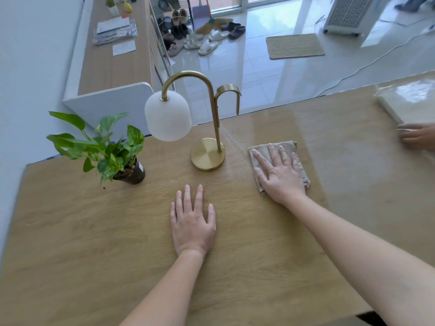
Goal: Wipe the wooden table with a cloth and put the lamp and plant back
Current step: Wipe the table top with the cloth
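1. The cloth [289, 146] lies on the tabletop [94, 231] just right of the lamp [207, 155], pressed flat under your right hand [280, 175], fingers [273, 154] straight.
2. Your left hand [193, 222] rests flat, holding nothing.
3. A leftward sweep could topple the top-heavy lamp toward the plant [110, 149].

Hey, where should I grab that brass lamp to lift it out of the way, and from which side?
Probably take the lamp by its straight upright stem, low above the round base, coming from the near side. The white shade hangs off the arch to the left, so a low grip likely limits tipping. The left hand lies flat and free.
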Demonstrator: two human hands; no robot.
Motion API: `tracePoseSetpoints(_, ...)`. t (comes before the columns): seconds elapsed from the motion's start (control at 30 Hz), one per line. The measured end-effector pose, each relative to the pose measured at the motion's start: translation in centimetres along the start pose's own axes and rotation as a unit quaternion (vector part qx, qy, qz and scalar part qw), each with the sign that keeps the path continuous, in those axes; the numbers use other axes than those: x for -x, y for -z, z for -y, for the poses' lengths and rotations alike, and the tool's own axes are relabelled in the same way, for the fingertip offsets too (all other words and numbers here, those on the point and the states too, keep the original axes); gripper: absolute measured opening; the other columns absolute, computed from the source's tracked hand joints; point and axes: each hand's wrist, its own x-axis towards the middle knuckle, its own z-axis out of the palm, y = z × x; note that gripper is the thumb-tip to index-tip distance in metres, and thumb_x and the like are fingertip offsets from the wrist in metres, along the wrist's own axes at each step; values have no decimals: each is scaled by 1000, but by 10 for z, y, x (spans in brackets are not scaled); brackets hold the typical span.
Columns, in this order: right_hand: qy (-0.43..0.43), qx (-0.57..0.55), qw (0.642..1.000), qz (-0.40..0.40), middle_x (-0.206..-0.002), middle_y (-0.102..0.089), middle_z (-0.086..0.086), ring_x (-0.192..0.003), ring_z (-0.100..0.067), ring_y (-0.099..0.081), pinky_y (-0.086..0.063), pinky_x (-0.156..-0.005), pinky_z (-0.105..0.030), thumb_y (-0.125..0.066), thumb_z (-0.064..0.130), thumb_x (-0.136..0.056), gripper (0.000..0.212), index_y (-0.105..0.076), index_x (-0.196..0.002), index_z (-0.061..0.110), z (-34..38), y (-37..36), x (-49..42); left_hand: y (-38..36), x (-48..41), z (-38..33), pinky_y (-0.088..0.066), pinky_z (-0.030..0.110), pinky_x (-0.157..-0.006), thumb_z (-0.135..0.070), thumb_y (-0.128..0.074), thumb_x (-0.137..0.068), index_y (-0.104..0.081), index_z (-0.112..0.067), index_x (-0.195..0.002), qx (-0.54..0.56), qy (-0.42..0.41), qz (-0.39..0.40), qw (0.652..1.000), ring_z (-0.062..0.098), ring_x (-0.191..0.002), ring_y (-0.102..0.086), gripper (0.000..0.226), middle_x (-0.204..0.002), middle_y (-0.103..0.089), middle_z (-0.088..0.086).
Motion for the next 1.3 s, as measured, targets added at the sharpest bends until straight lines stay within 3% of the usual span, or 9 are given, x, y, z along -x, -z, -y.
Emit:
tracePoseSetpoints(0.43,-13,-6,1000,26,-175,19,15,-161,-14,24,7,-132,-50,-11,69,-105,58,14,-158,65,-13,-38,199,-2,9,4,-5,45,-136,-57,-24,-110,-15,-38,-172,6,-15,-7,1000,24,-167,-7,65,-181,-14,2)
tracePoseSetpoints(0.57,-28,-4,999,30,-174,24,17,-159,-11,30,10,-132,-49,-9,69,-104,58,16,-157,66,-12,-41,224,-2,11,2,-4,46,-136,-56,-23,-110,-11,-37,-172,7,-18,-7,1000,25,-168,-6,65,-181,-11,2)
tracePoseSetpoints(0.83,-40,0,999,36,-174,24,15,-159,-14,29,15,-130,-48,-15,67,-107,57,16,-155,69,1,-38,202,-8,10,3,-5,47,-136,-57,-20,-110,-8,-37,-172,4,-18,-21,1000,24,-168,-4,66,-181,-10,2)
tracePoseSetpoints(1.3,16,-6,1000,26,-177,17,8,-162,-21,22,15,-130,-51,-10,71,-104,59,16,-157,65,35,-14,43,-12,-4,-2,-8,48,-136,-59,-21,-107,-13,-41,-171,25,-26,-10,999,22,-168,-4,68,-181,-12,-1)
